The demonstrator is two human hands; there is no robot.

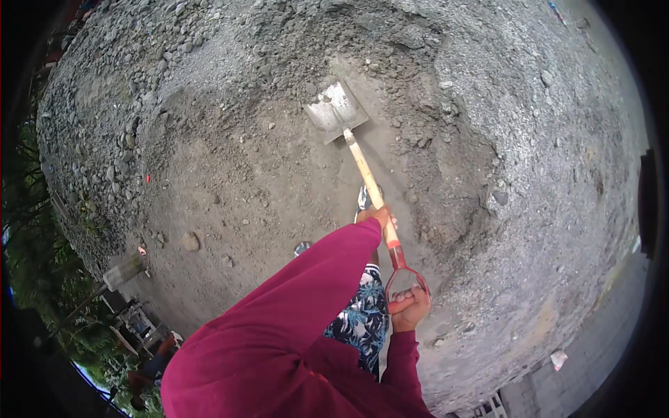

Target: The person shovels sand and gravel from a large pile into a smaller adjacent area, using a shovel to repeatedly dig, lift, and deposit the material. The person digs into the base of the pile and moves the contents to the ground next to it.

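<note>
A shovel spans the middle of the view, its flat metal blade (337, 108) out ahead over the grey-brown soil, with a little dirt stuck on it. Its pale wooden shaft (364, 166) slants back toward me and ends in a red D-shaped handle (398, 259). My left hand (380, 217) is wrapped around the lower shaft, partly hidden by its maroon sleeve. Closer to me and to the right, my right hand (412, 308) grips the crossbar of the red handle. Whether the blade touches the ground I cannot tell.
A dug bank of loose gravel (446, 160) curves ahead and to the right. Stones (125, 139) cover the slope at left. A bigger rock (190, 241) lies on the soil, beyond another shovel blade (125, 272) at lower left. My shoe (301, 249) is beside my left sleeve.
</note>
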